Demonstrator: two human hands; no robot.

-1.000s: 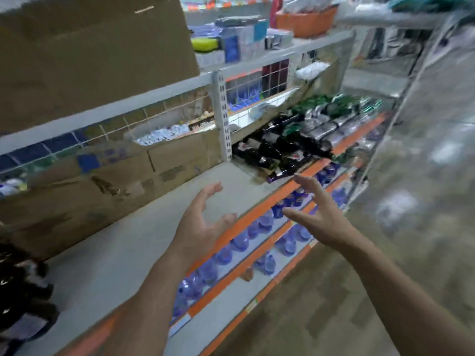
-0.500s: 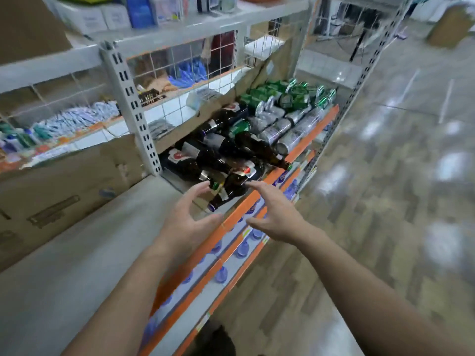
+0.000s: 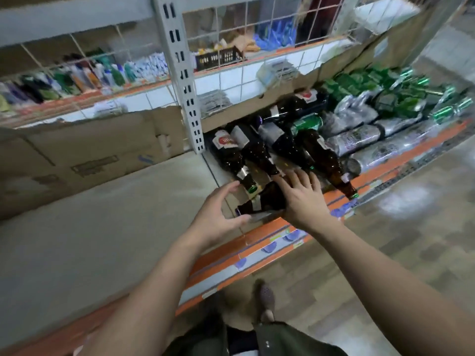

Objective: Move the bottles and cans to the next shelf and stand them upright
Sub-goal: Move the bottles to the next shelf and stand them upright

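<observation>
Reaching over the shelf edge, the right hand (image 3: 299, 199) lies flat, fingers spread, on the near bottle (image 3: 262, 201), which lies on its side at the front of the right-hand bay, neck toward 8 o'clock. The left hand (image 3: 218, 214) is cupped and loose at that neck end, thumb just beside the glass; whether it touches is hard to tell, and neither hand has closed yet. Behind, toward 12 o'clock, more brown bottles (image 3: 259, 150) lie heaped, with cans (image 3: 359, 140) stacked toward 2 o'clock. The empty shelf (image 3: 102, 227) at 9 o'clock is likely the target.

Glass this size should feel heavy, rigid and smooth, and it breaks if knocked. A grip round the wide body near the label looks safest, the other hand steadying the neck. Pulling one free may set the neighbours rolling toward the edge.
</observation>
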